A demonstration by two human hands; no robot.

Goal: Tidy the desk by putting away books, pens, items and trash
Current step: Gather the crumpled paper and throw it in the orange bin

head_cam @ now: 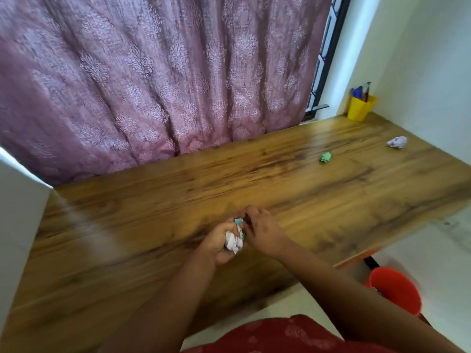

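Crumpled white-and-teal paper wad (234,240) at desk's 6 o'clock; green scrap (325,157) and white wad (397,142) at 2 o'clock.

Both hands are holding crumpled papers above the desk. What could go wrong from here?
1. The left hand grips a loose wad of paper while the right hand pinches at it; a piece may drop.
2. The green scrap and white ball lie far right and might be forgotten.

The tabletop (280,174) is glossy wood grain. The curtain (153,72) is patterned woven cloth. The wads (396,142) are crumpled paper; cup (359,109) and bin (397,289) look smooth plastic.
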